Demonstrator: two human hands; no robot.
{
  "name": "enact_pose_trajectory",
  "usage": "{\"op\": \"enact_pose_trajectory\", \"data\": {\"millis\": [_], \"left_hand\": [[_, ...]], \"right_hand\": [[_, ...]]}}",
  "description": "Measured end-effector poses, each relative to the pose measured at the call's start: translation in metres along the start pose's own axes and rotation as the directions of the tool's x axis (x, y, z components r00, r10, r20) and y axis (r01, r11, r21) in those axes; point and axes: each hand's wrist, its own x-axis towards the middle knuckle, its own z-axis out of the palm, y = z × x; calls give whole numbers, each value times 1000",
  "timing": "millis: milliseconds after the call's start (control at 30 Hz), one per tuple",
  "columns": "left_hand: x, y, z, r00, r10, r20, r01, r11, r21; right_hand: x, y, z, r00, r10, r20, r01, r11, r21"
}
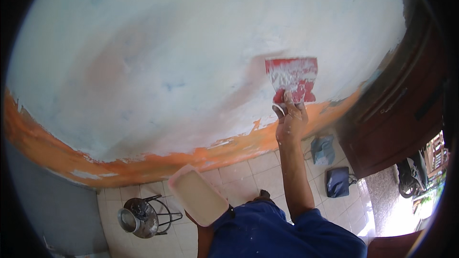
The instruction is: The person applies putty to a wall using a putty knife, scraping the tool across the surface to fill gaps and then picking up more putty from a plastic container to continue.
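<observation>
My right hand [291, 119] is raised to the wall, its fingers wrapped round the lower part of a wide red putty knife [306, 86]. White filler smears the blade, whose straight edge is uppermost against or close to the wall [191, 57]. Specks of white dot my fingers and wrist. At my left side a pinkish rectangular tray [174, 180], with a smooth off-white filling, is held up above the floor. My left forearm [204, 241] runs beneath it; the tray hides the fingers.
Orange paint [158, 166] bands the wall's foot. A round-topped metal stool [149, 222] carries a silver pot [128, 220] at lower left. On the tiles lie a blue-grey bag [323, 150] and a dark blue bag [337, 182]. A dark red door [392, 114] and a motorcycle [412, 177] are at right.
</observation>
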Motion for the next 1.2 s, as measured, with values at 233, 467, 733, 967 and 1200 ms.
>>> {"op": "enact_pose_trajectory", "data": {"millis": [233, 467, 733, 967, 1200], "left_hand": [[-2, 17, -26, 999, 48, -17, -41, 958, 285], [30, 3, -25, 975, -109, 192, -94, 580, 809], [39, -51, -2, 997, -44, -69, 62, 957, 284], [35, -65, 1, 996, -13, -86, 41, 943, 330], [48, -85, 3, 998, 1, -64, 17, 963, 270]], "right_hand": [[69, -47, -26, 986, -127, -112, 127, 992, -6], [125, -56, 2, 960, -139, 242, 161, 984, -73], [108, 173, -216, 826, 563, 18, -561, 826, -57], [80, 191, -280, 728, 561, -393, -643, 758, -110], [142, 106, -157, 936, 220, -275, -321, 853, -412]]}}
